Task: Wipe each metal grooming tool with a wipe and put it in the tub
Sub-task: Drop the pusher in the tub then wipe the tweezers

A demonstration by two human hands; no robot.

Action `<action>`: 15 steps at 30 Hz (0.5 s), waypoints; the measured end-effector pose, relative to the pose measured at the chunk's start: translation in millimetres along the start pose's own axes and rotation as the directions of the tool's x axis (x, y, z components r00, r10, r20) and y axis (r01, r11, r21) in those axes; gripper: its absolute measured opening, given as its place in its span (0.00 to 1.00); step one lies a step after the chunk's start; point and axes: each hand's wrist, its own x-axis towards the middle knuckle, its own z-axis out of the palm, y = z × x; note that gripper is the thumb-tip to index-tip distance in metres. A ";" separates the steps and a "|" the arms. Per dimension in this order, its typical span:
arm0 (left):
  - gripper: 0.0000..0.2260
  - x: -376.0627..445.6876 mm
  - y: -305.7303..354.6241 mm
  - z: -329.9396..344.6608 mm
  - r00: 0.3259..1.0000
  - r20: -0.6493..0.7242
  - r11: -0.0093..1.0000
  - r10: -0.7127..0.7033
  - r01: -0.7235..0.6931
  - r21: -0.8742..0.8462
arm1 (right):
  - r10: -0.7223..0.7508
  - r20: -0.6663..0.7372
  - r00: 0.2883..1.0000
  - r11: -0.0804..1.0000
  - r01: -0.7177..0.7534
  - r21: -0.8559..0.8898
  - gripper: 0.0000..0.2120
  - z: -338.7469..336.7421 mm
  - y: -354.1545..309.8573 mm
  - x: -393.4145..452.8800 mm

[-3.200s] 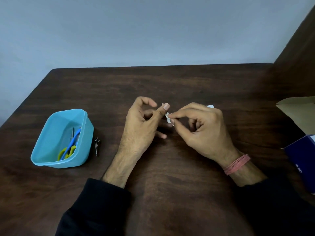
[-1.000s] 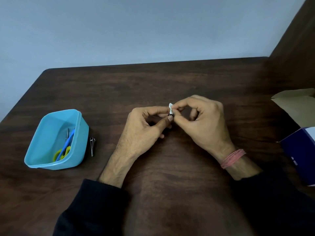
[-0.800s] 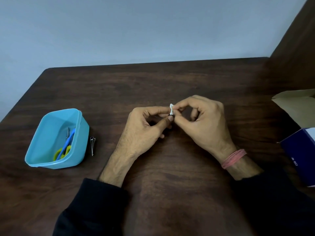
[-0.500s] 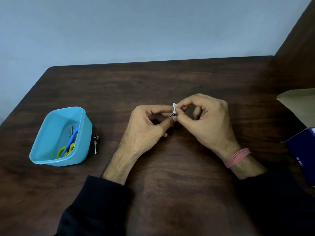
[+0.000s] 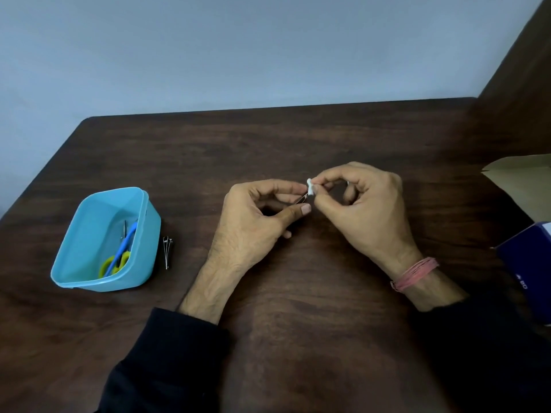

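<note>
Head view: the left hand (image 5: 253, 225) pinches a thin, dark metal grooming tool (image 5: 302, 199) between thumb and forefinger, held above the dark wood-grain table (image 5: 298, 308). The right hand (image 5: 363, 210) pinches a small crumpled white wipe (image 5: 310, 187) around the tool's far tip. Most of the tool is hidden by fingers; its type cannot be told.

The light blue plastic tub (image 5: 143, 234) sits well apart to the left, holding blue-and-green-handled scissors (image 5: 119, 254). A small silver nail clipper (image 5: 167, 251) lies on the table just beside the tub's right wall, apparently unwiped.

Risks, as judged: the slim tool could slip from the light pinch during rubbing; the tiny wipe may miss the covered handle; the clipper could be overlooked.
</note>
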 end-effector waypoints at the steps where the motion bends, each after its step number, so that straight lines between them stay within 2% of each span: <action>1: 0.13 -1.1 1.7 0.2 1.000 -0.002 1.000 0.010 -0.010 -0.006 | -0.023 0.028 0.999 1.000 0.024 -0.010 0.03 0.6 -1.5 -1.3; 3: 0.15 -3.0 5.1 0.0 0.999 -0.027 1.000 0.022 -0.022 -0.003 | -0.034 0.045 0.998 0.999 0.035 -0.004 0.03 1.0 -1.5 -1.2; 6: 0.14 -4.0 6.6 -0.5 0.996 -0.089 0.999 0.024 -0.022 0.025 | 0.024 -0.009 1.000 0.999 -0.023 0.022 0.03 -1.0 2.0 1.5; 8: 0.14 -4.2 7.0 -0.9 0.993 -0.112 0.999 0.029 -0.024 0.044 | 0.006 0.026 1.000 1.000 -0.006 0.014 0.04 -1.5 0.4 0.7; 10: 0.13 -4.1 7.2 -0.6 0.993 -0.116 0.999 0.032 -0.027 0.047 | -0.003 0.056 0.998 1.000 0.002 0.009 0.03 -1.0 -1.3 -0.7; 15: 0.13 -2.3 5.7 -0.8 0.992 -0.128 1.000 0.019 -0.016 0.023 | 0.039 0.028 0.999 0.999 -0.040 0.008 0.03 -1.3 1.0 0.5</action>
